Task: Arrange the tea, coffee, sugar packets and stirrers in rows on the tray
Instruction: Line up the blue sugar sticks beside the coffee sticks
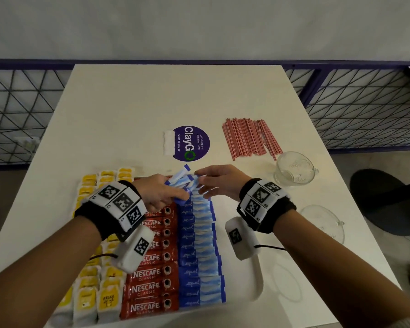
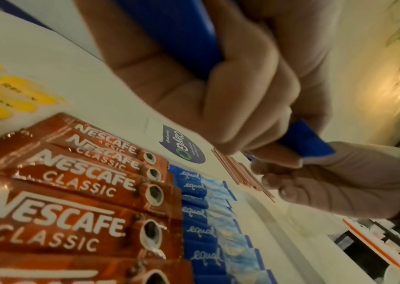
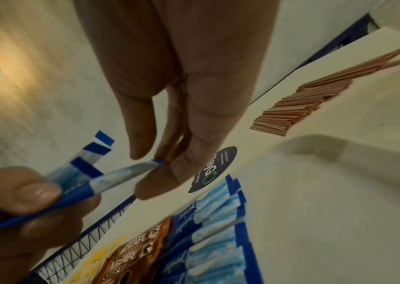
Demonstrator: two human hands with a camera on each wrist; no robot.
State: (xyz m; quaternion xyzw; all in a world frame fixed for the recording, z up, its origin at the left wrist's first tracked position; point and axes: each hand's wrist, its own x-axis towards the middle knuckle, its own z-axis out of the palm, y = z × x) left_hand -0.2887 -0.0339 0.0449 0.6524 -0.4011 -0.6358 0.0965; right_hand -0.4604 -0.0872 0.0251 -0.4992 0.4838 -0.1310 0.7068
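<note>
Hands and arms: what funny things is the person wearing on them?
Each bare forearm has a black wristband ringed with white blocks printed with black square codes. A white box with another code hangs under the left wrist, one under the right, each trailing a thin black cable. No sleeves or gloves show.

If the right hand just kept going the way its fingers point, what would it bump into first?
The right hand points left, toward the left hand. Its fingertips already pinch one packet of the fanned blue sugar packets held in the left hand's grip, so it would press into that bunch first, then probably the left hand.
</note>
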